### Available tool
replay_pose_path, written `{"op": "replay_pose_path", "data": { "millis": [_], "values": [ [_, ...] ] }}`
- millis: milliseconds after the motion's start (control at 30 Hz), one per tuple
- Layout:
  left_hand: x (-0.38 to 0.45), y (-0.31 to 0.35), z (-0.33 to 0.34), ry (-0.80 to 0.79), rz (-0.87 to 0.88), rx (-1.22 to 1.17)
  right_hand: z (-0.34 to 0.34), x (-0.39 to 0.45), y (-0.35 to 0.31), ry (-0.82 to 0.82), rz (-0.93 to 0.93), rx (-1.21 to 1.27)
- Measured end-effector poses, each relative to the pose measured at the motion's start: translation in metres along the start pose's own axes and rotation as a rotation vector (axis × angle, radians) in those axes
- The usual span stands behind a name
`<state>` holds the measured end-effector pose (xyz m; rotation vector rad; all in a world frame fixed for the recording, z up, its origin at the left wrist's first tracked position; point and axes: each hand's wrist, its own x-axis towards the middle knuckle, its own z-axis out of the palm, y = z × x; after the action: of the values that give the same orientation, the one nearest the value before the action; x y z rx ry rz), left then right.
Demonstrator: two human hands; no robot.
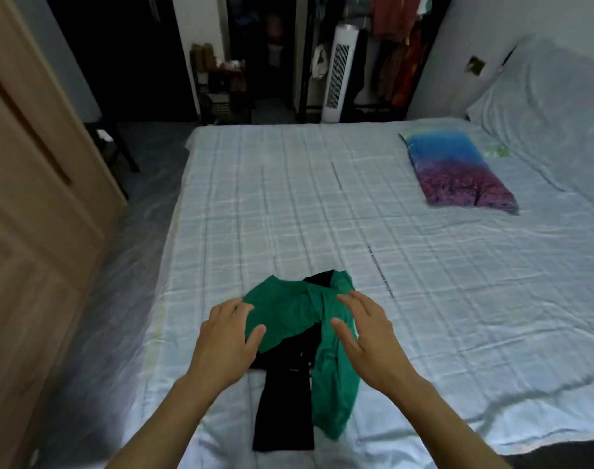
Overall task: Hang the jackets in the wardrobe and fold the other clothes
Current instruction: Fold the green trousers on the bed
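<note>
A green garment (288, 309) lies crumpled on the near part of the bed (322, 204), draped over a black garment (285, 411) that sticks out toward me. My left hand (226, 336) rests flat on the green cloth's left edge, thumb on top of the fabric, fingers spread. My right hand (366, 328) hovers over the green cloth's right side with its fingers apart and nothing gripped. An open wardrobe (400, 52) with hanging clothes stands at the far end of the room.
A blue and purple pillow (457, 170) lies on the bed's right side. A white tower fan (339, 72) stands beyond the bed's far edge. A wooden door (35, 198) fills the left. A dark shelf (221, 86) with items is at the back.
</note>
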<state>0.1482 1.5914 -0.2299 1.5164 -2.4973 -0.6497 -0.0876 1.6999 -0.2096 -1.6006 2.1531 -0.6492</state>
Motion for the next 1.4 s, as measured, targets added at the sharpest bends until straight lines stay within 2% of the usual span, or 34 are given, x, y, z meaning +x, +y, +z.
{"op": "replay_pose_path", "data": {
  "millis": [167, 333, 667, 900, 1267, 1400],
  "values": [
    [0.04, 0.059, 0.028, -0.004, -0.083, -0.032, -0.028, 0.039, 0.067, -0.089, -0.02, 0.013],
    [0.058, 0.076, 0.045, -0.016, -0.132, 0.022, -0.038, 0.071, 0.096, -0.17, -0.046, 0.04],
    [0.121, 0.063, 0.068, -0.016, -0.148, 0.015, -0.018, 0.133, 0.13, -0.266, -0.018, 0.033],
    [0.173, 0.042, 0.088, -0.084, -0.143, 0.015, 0.003, 0.196, 0.138, -0.302, 0.047, 0.001],
    [0.268, -0.02, 0.167, -0.264, -0.165, 0.019, 0.091, 0.263, 0.184, -0.488, 0.13, -0.119],
    [0.292, -0.026, 0.202, -0.363, -0.092, 0.021, 0.119, 0.274, 0.196, -0.52, 0.159, -0.121]
  ]
}}
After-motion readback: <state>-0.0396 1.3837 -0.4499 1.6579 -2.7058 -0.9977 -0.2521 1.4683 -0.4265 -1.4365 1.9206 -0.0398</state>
